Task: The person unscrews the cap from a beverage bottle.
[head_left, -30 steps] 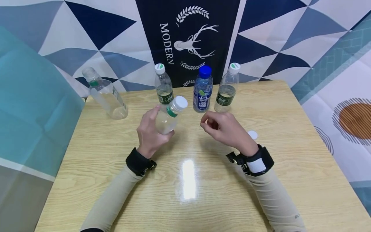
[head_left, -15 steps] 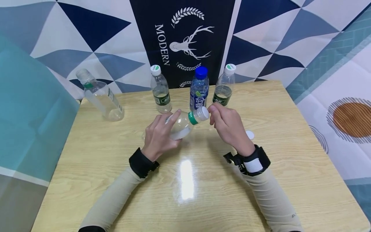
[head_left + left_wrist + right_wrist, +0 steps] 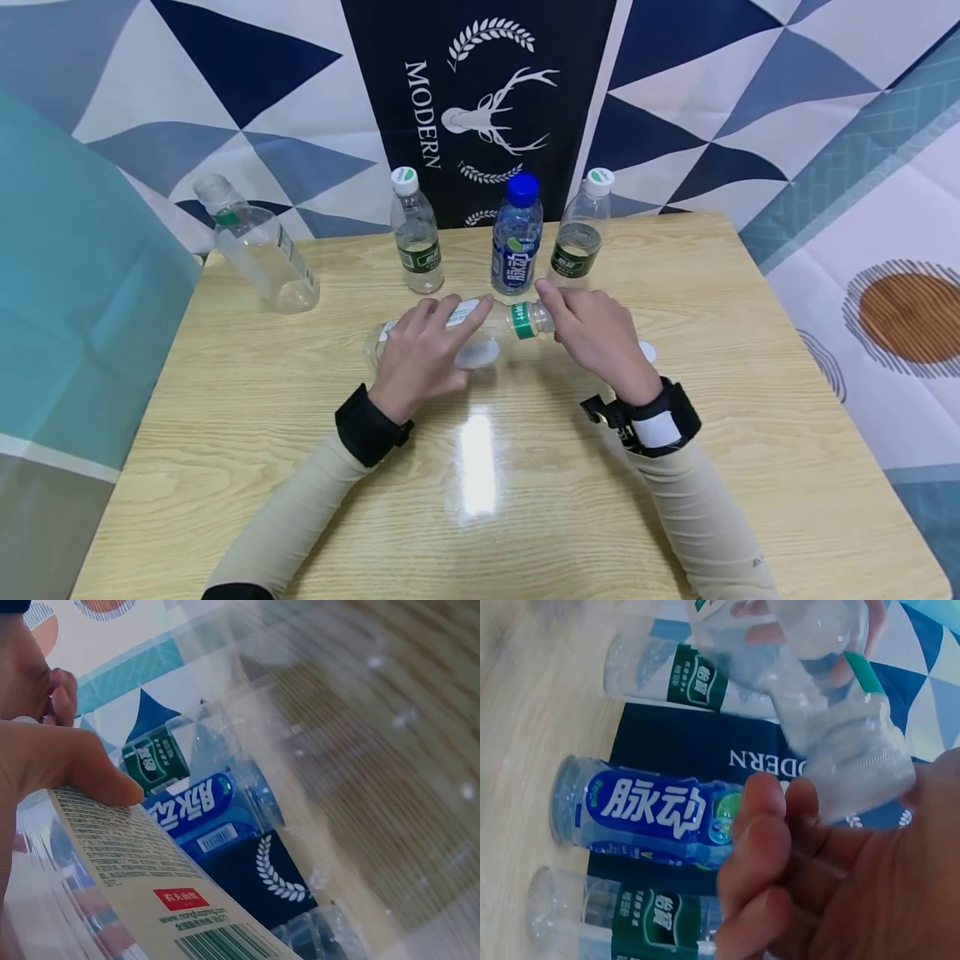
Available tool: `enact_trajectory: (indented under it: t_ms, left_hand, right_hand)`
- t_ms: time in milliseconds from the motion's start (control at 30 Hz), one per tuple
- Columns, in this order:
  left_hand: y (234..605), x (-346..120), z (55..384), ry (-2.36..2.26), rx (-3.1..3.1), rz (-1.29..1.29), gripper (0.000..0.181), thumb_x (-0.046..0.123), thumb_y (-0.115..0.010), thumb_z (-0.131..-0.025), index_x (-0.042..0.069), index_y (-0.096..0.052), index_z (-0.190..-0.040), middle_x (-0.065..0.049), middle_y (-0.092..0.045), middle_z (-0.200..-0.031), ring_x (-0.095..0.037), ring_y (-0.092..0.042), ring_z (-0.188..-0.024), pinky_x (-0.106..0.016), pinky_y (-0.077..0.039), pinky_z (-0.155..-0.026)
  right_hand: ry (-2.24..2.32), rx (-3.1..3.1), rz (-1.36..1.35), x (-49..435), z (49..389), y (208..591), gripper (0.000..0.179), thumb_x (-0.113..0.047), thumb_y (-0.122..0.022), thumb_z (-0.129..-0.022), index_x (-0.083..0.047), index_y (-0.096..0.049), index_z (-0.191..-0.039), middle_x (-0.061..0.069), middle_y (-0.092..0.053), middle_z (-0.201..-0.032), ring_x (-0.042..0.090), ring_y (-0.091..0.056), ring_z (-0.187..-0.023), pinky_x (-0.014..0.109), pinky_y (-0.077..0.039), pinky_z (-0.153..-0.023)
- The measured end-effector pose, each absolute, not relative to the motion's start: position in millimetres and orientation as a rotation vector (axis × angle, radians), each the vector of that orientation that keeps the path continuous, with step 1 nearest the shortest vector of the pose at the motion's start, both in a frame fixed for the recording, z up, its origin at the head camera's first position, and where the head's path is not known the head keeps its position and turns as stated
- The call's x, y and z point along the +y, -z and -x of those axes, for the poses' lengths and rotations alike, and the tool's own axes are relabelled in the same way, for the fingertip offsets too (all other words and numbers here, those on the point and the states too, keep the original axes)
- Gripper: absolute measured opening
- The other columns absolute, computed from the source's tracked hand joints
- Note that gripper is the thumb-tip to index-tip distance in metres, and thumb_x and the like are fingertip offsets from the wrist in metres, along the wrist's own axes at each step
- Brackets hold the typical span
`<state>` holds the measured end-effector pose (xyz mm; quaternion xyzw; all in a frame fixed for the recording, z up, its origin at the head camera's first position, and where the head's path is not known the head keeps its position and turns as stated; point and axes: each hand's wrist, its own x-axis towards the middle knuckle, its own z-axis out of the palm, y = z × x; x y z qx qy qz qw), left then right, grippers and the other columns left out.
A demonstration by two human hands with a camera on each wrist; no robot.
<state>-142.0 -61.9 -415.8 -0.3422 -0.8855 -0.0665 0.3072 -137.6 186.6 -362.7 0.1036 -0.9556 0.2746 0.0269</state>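
Note:
A clear plastic bottle [image 3: 504, 318] with a green neck band [image 3: 522, 320] lies tipped sideways, its neck pointing right. My left hand [image 3: 422, 354] grips it round the body; its printed label [image 3: 157, 870] fills the lower part of the left wrist view. At the neck end, my right hand [image 3: 596, 337] pinches the whitish ribbed cap [image 3: 877, 769] between thumb and fingers. In the head view that hand hides the cap.
Behind the hands stand a green-labelled bottle [image 3: 417, 242], a blue-capped bottle [image 3: 517, 237] and another green-labelled bottle [image 3: 579, 237]. An uncapped bottle [image 3: 270, 254] stands at the left. A loose white cap [image 3: 648, 352] lies beside my right wrist.
My left hand has tilted the bottle from leaning upright to lying sideways, bringing its neck rightward. My right hand, holding nothing earlier, has closed on the cap.

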Motion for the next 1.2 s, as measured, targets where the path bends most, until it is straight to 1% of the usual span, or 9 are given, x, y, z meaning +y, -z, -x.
enact_trajectory:
  t_ms: [67, 133, 233, 400, 500, 633, 800, 1100, 1200]
  left_hand:
    - [415.4, -60.4, 141.0, 0.162, -2.337, 0.909, 0.084, 0.043, -0.064, -0.061, 0.024, -0.047, -0.142, -0.013, -0.057, -0.115, -0.033, -0.055, -0.090, -0.042, -0.052, -0.061]
    - [415.0, -58.9, 140.6, 0.151, -2.335, 0.906, 0.083, 0.044, -0.063, -0.063, 0.025, -0.047, -0.142, -0.013, -0.057, -0.115, -0.033, -0.056, -0.090, -0.043, -0.052, -0.063]
    - [414.3, -57.9, 140.8, 0.138, -2.331, 0.902, 0.081, 0.043, -0.061, -0.064, 0.025, -0.047, -0.142, -0.014, -0.057, -0.116, -0.034, -0.056, -0.091, -0.044, -0.052, -0.067]
    - [412.8, -57.2, 140.7, 0.144, -2.342, 0.897, 0.079, 0.042, -0.059, -0.065, 0.025, -0.046, -0.142, -0.014, -0.058, -0.116, -0.034, -0.056, -0.091, -0.044, -0.052, -0.069]
    - [412.1, -56.9, 140.4, 0.169, -2.353, 0.885, 0.080, 0.043, -0.059, -0.065, 0.025, -0.046, -0.142, -0.014, -0.058, -0.116, -0.033, -0.056, -0.090, -0.043, -0.052, -0.067]
    - [411.5, -56.7, 139.4, 0.204, -2.361, 0.872, 0.083, 0.045, -0.062, -0.063, 0.025, -0.046, -0.142, -0.014, -0.058, -0.116, -0.033, -0.056, -0.089, -0.042, -0.052, -0.064]
    - [411.3, -56.6, 138.1, 0.236, -2.363, 0.864, 0.085, 0.044, -0.063, -0.061, 0.026, -0.045, -0.143, -0.014, -0.057, -0.116, -0.032, -0.055, -0.087, -0.041, -0.052, -0.061]
    - [409.5, -58.6, 135.3, 0.252, -2.367, 0.834, 0.088, 0.046, -0.066, -0.060, 0.028, -0.044, -0.143, -0.014, -0.056, -0.117, -0.032, -0.053, -0.089, -0.042, -0.052, -0.064]
    - [408.6, -59.4, 134.3, 0.305, -2.374, 0.834, 0.091, 0.045, -0.067, -0.058, 0.028, -0.043, -0.145, -0.013, -0.056, -0.118, -0.031, -0.054, -0.089, -0.041, -0.052, -0.057]
  right_hand:
    - [-0.822, -3.015, -0.242, 185.3, 137.4, 363.9, 0.075, -0.065, -0.012, -0.095, -0.013, -0.060, -0.069, 0.000, -0.054, -0.057, 0.019, -0.051, -0.051, 0.037, -0.037, -0.046]
    - [-0.775, -3.047, -0.170, 183.5, 137.4, 364.6, 0.077, -0.068, -0.009, -0.093, -0.013, -0.051, -0.059, 0.002, -0.048, -0.054, 0.022, -0.047, -0.049, 0.037, -0.035, -0.044]
    - [-0.713, -3.044, -0.078, 181.3, 137.7, 365.6, 0.077, -0.070, -0.007, -0.092, -0.012, -0.044, -0.056, 0.005, -0.042, -0.054, 0.024, -0.044, -0.049, 0.037, -0.033, -0.043]
    - [-0.729, -2.968, -0.012, 179.3, 136.2, 368.6, 0.079, -0.068, -0.008, -0.093, -0.011, -0.046, -0.054, 0.007, -0.045, -0.053, 0.026, -0.047, -0.049, 0.039, -0.034, -0.043]
    - [-0.779, -2.877, -0.037, 177.8, 135.5, 369.9, 0.076, -0.065, -0.013, -0.095, -0.011, -0.044, -0.051, 0.005, -0.043, -0.049, 0.025, -0.045, -0.048, 0.038, -0.033, -0.041]
    - [-0.883, -2.738, -0.124, 176.2, 135.3, 370.9, 0.071, -0.058, -0.023, -0.098, -0.011, -0.038, -0.046, 0.002, -0.036, -0.043, 0.022, -0.038, -0.041, 0.036, -0.027, -0.040]
    - [-0.970, -2.621, -0.241, 175.2, 136.2, 373.1, 0.068, -0.049, -0.028, -0.100, -0.011, -0.032, -0.044, -0.001, -0.028, -0.039, 0.019, -0.029, -0.037, 0.034, -0.023, -0.041]
    - [-0.943, -2.483, -0.391, 174.5, 139.3, 376.0, 0.060, -0.038, -0.034, -0.101, -0.014, -0.033, -0.046, -0.002, -0.028, -0.041, 0.015, -0.026, -0.037, 0.030, -0.020, -0.040]
    - [-0.902, -2.408, -0.451, 174.3, 140.7, 376.0, 0.054, -0.034, -0.036, -0.099, -0.016, -0.033, -0.048, -0.003, -0.029, -0.044, 0.014, -0.027, -0.040, 0.029, -0.019, -0.042]
